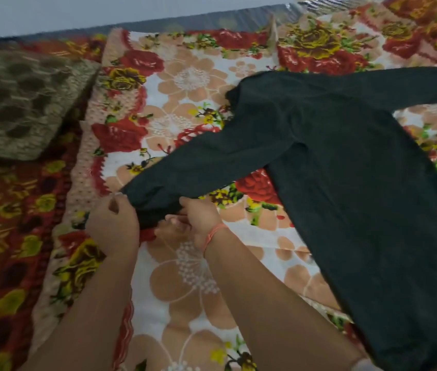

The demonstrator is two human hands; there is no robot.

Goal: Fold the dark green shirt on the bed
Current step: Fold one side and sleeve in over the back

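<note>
Dark green long-sleeved cloth shirt (pixel 346 183): spread flat on floral-patterned bed (pixel 185 277), right half of frame, one sleeve stretched toward lower centre. Left hand (pixel 112 228) and right hand (pixel 198 223): fingers of both curled, pinching that sleeve's cuff end. Orange thread band (pixel 213 235): on right wrist. Brown patterned cushion (pixel 21 103): upper left.

Dark green shirt (pixel 346 170) lay spread on the floral blanket (pixel 185 76); left hand (pixel 112 226) and right hand (pixel 198 220) pinched the near sleeve (pixel 206 159) at its end. A patterned pillow (pixel 19 103) lay at left.
</note>
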